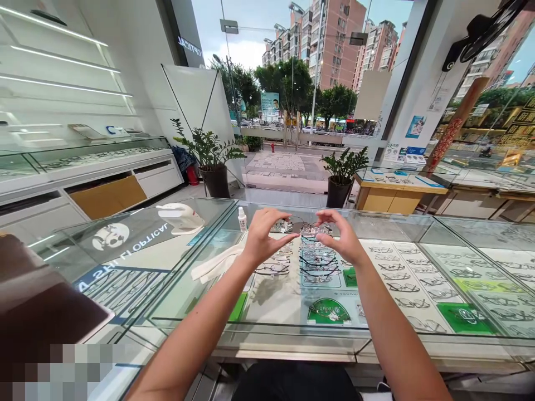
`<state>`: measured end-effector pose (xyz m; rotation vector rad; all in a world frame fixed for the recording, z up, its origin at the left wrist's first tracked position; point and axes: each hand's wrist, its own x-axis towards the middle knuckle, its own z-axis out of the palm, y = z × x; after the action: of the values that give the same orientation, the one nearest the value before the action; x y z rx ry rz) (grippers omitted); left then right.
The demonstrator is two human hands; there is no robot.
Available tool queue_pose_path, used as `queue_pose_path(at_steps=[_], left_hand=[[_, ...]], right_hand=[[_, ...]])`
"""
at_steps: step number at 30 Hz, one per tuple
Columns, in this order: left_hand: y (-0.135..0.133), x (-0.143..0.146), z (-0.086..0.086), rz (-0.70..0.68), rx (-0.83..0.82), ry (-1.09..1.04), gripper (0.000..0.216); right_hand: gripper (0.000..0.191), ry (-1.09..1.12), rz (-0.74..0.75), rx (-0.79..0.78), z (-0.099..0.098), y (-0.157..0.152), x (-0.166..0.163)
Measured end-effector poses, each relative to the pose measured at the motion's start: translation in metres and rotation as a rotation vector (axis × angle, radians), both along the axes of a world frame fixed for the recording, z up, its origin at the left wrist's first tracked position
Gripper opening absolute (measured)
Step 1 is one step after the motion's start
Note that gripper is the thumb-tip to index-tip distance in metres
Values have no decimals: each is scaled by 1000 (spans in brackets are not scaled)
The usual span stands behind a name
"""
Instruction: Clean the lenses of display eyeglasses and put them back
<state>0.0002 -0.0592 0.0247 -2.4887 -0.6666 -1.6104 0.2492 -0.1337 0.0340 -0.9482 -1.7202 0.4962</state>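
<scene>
My left hand (267, 234) and my right hand (339, 236) are raised over the glass counter, thumbs and forefingers curved towards each other. Between them is a thin-rimmed pair of eyeglasses (307, 227), gripped at its two sides by the fingertips; its fine outline partly blends with the frames behind. Below, rows of eyeglass frames (318, 262) lie inside the display case (276, 328). A pale cloth (217, 264) rests on the glass left of my left hand. Behind that cloth stands a small white spray bottle (242, 219).
A white device (180, 218) sits on the counter at the left. Green display cards (329, 312) lie within the case. Potted plants (215, 175) stand beyond the counter, before the glass doors. A dark brown object (45, 306) fills the lower left edge.
</scene>
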Motion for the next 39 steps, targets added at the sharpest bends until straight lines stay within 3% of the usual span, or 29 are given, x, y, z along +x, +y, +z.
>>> queue_pose_path(at_steps=[3,7,11,19,25,28,31,39], left_hand=[[-2,0,39,-19,8,-78,50],[-15,4,98,-55,9,-155,49],[-31,8,127,-71,-49,-202,47],[-30,7,121,-85,-188,-214,47],[-22,1,119,-231,-305,-190,35],[-21,2,118,-357,-436,-200,45],[-22,5,118,-460,-456,-190,57],[-26,11,115,-255,-232,-235,48]], right_hand=[[61,-89,-105,115,31,-6,2],[53,-121,-211,318,81,-14,3],[45,-71,-267,433,107,-20,-2],[45,38,-194,276,99,-18,-3],[41,77,-152,248,94,-14,-3],[42,140,-169,286,94,-14,-6],[43,151,-209,332,94,-14,-7],[46,10,-253,358,94,-12,-1]])
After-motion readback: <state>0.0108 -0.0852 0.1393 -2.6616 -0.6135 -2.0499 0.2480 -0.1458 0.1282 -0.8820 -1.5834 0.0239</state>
